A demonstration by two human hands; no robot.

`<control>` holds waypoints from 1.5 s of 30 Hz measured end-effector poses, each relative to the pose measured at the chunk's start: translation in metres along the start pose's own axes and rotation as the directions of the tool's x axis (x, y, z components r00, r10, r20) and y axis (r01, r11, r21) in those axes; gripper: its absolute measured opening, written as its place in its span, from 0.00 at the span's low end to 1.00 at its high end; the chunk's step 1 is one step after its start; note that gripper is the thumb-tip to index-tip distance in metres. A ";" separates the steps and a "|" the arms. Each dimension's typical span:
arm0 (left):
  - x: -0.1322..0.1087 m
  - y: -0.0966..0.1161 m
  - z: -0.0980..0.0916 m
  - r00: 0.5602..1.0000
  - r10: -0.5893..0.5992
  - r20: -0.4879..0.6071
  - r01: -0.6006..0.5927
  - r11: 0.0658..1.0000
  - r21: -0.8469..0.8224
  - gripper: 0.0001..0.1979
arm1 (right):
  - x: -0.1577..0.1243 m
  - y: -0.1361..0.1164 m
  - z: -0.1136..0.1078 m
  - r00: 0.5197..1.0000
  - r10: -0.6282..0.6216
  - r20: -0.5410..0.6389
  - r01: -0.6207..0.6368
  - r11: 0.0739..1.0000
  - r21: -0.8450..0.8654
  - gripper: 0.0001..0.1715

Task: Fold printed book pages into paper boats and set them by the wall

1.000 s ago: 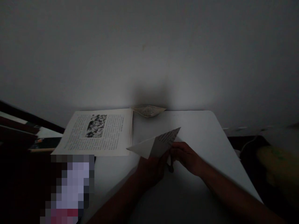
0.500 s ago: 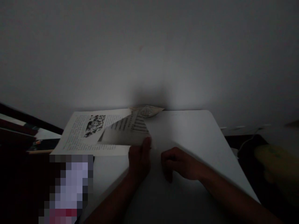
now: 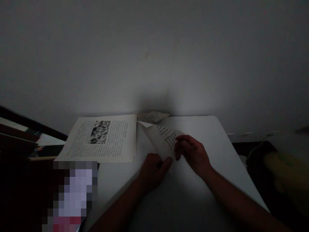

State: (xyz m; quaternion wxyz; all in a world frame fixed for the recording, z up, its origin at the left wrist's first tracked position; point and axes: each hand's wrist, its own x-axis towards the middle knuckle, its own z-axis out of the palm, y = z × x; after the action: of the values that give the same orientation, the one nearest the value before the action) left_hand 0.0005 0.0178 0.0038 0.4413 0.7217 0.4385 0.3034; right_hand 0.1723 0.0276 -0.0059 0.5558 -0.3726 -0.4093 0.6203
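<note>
A folded sheet of printed paper is held at a slant above the white table, its point towards the upper left. My left hand grips its lower end, thumb laid along the edge and the other fingers curled under. At the sheet's right edge, my right hand has its fingertips closed on the paper. Behind the sheet, against the wall, sits a folded paper shape like a small boat. To the left lies a stack of printed pages with a black-and-white picture on top.
The white table meets a grey wall at the back. A blurred-out patch covers something by the table's front left edge. Right of the table, low down, is a dim yellowish thing. The light is poor.
My left hand has moved right with the folded paper, which has turned and come off the printed pages. My right hand has risen slightly and taken hold of the paper's right edge.
</note>
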 end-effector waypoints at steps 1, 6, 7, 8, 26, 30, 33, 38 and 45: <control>0.000 0.000 0.000 0.998 0.039 0.043 -0.040 0.999 0.025 0.22 | 0.000 0.000 0.000 0.999 -0.014 -0.043 0.014 1.000 0.005 0.11; -0.001 0.002 -0.002 0.978 0.150 0.147 -0.154 0.988 0.017 0.18 | 0.001 -0.001 -0.002 0.985 -0.007 -0.170 0.002 1.000 -0.028 0.08; -0.002 0.003 -0.003 0.979 0.146 0.144 -0.145 0.989 -0.019 0.17 | 0.001 -0.001 -0.002 0.985 -0.003 -0.175 -0.002 1.000 -0.030 0.08; -0.002 0.004 -0.004 0.981 0.141 0.135 -0.132 0.988 -0.074 0.16 | 0.001 -0.001 -0.002 0.984 0.002 -0.177 -0.007 1.000 -0.023 0.08; 0.000 -0.006 -0.006 0.987 -0.114 -0.113 0.040 0.856 -0.515 0.17 | 0.002 -0.006 0.003 0.977 0.130 -0.168 -0.113 0.988 0.106 0.08; -0.001 -0.008 -0.005 0.987 -0.129 -0.091 0.059 0.835 -0.548 0.17 | 0.003 -0.006 0.002 0.975 0.128 -0.182 -0.113 0.989 0.091 0.09; -0.002 -0.007 -0.003 0.983 -0.145 -0.116 0.057 0.830 -0.555 0.17 | 0.004 -0.006 0.003 0.975 0.122 -0.184 -0.108 0.990 0.086 0.09; 0.001 -0.001 -0.004 0.961 -0.191 -0.201 0.071 0.870 -0.487 0.18 | 0.003 -0.004 0.002 0.979 0.107 -0.175 -0.098 0.993 0.060 0.09; 0.002 0.001 -0.004 0.957 -0.161 -0.240 0.061 0.924 -0.378 0.20 | 0.002 -0.002 -0.001 0.991 0.085 -0.102 -0.091 0.994 -0.052 0.11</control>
State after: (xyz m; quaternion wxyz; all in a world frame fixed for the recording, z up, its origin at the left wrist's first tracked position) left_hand -0.0018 0.0207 0.0067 0.5219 0.5531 0.4698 0.4483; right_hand 0.1738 0.0299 -0.0046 0.5367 -0.4365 -0.3816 0.6130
